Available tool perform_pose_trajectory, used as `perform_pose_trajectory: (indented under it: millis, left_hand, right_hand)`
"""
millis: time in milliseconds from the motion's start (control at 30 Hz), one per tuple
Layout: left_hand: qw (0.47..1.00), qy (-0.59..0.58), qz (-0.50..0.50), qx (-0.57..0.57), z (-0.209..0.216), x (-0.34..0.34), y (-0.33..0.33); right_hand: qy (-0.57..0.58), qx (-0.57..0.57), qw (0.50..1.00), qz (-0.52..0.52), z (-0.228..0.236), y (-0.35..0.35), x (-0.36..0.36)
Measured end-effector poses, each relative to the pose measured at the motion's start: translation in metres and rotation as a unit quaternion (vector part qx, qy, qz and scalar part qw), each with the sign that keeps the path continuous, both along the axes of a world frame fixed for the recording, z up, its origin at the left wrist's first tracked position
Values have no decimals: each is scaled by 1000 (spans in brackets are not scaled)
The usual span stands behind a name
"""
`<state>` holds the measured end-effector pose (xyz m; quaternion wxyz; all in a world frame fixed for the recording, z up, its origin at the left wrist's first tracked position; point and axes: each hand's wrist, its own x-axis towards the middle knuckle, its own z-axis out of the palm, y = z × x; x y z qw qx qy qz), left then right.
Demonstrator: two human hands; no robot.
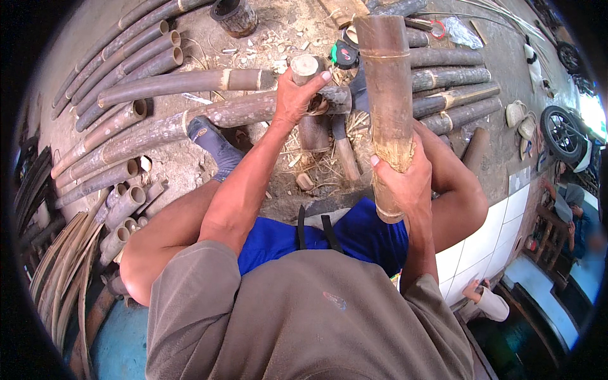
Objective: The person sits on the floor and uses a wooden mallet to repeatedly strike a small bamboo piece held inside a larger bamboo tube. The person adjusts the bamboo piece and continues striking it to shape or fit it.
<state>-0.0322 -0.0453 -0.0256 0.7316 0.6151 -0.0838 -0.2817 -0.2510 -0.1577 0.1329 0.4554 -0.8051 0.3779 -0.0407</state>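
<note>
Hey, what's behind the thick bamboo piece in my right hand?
Past the right edge of the bamboo piece, bamboo poles and your right leg show. Whatever lies directly behind it is covered, so how far the poles run can't be seen.

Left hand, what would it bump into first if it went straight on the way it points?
The left hand would first meet the pale-ended round piece in its grip. Beyond that, its line seems to pass near the green and black tape measure, though depth is unclear.
</note>
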Motion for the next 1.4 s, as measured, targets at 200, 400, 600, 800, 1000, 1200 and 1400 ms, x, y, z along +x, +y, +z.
perform_pose_trajectory:
  millis: [200, 400, 600, 800, 1000, 1200, 1400]
  left_hand:
    - [1000, -6, -22, 4, -1, 0, -2]
    - [999, 11, -42, 5, -8, 5, -3]
    - [1000, -17, -21, -14, -4, 2, -2]
    - [999, 15, -7, -34, -4, 8, 0]
    - [999, 24, -24, -31, -13, 9, -4]
    - [999, 38, -20, 6, -19, 13, -8]
    - [998, 12, -62, 13, -22, 15, -7]
  right_hand:
    - [-9, -20, 1000, 17, 10, -3, 15]
    - [-49, -66, 996, 44, 27, -15, 38]
    - [-124, -55, 990, 34, 42, -13, 57]
    - [-95, 2, 995, 14, 30, -5, 57]
    - [-97, -53, 992, 58, 28, -10, 56]
    - [-167, -93, 976, 106, 37, -31, 75]
    - [226, -263, 896, 278, 18, -29, 108]
